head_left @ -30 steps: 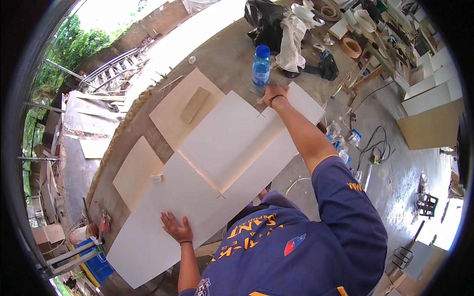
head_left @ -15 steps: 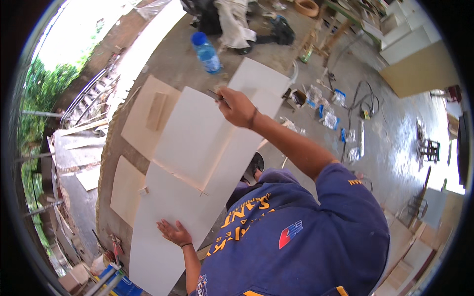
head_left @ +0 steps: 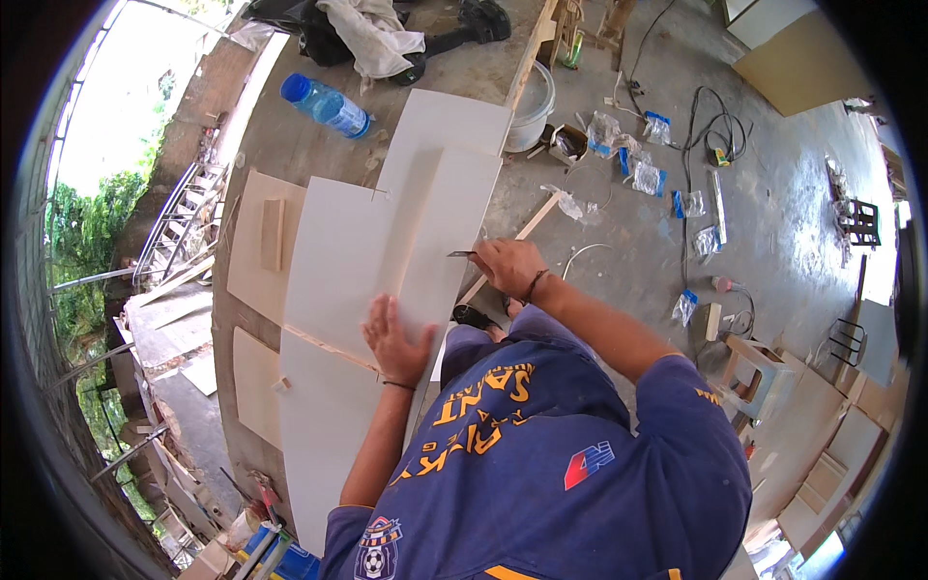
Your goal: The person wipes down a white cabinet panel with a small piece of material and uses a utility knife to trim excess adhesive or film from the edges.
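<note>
My left hand [head_left: 396, 340] rests on a white panel [head_left: 333, 232], its fingers spread flat near the panel's right side. With my right hand [head_left: 507, 266] I grip a slim, dark, flat tool [head_left: 461, 253]; its tip points left, just off the right edge of the white boards, and its exact kind is too small to tell. A second white board [head_left: 324, 435] lies nearer me, meeting the first along a rough pale edge. Two tan panels [head_left: 256, 387] lie to the left, one bearing a small wood block [head_left: 274, 235].
A blue-capped water bottle [head_left: 333, 108] lies on the worktop beyond the boards, near a pale cloth [head_left: 372, 39]. On the floor to the right are a white bucket [head_left: 532, 111], plastic packets [head_left: 648, 179], a black cable [head_left: 688, 174] and a wooden strip [head_left: 527, 227].
My right hand has come back toward me with the tool, from the far part of the boards to their right edge. My left hand has moved forward and right along them. The view has shifted.
</note>
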{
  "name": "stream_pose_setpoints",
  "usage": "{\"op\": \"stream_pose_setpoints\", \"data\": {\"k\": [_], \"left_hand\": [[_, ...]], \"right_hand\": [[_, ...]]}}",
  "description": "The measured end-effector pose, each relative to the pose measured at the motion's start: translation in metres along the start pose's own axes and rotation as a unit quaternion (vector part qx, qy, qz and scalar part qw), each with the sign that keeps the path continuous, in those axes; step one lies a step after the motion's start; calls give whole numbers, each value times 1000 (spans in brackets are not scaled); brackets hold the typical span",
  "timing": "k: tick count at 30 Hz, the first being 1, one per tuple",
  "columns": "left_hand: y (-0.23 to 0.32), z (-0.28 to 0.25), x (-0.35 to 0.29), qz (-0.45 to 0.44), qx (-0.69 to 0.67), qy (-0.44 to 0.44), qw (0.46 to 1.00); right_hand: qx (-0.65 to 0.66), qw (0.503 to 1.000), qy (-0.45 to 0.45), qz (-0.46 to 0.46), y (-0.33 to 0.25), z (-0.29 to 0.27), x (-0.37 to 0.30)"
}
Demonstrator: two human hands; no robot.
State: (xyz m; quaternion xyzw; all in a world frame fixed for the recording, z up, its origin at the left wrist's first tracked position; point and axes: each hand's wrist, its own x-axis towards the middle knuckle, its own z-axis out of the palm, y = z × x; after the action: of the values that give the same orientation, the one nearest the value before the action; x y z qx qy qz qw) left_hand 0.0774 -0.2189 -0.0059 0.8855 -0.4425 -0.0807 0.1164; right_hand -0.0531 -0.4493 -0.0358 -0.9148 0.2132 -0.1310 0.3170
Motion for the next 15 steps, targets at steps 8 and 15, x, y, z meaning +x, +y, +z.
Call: {"op": "stream_pose_setpoints", "data": {"k": [8, 15], "left_hand": [[39, -1, -2, -66, 1, 26, 997], [41, 2, -12, -59, 1, 37, 998]], "right_hand": [[-194, 965, 92, 151, 98, -60, 74], [-49, 997, 42, -51, 32, -16, 4]]}}
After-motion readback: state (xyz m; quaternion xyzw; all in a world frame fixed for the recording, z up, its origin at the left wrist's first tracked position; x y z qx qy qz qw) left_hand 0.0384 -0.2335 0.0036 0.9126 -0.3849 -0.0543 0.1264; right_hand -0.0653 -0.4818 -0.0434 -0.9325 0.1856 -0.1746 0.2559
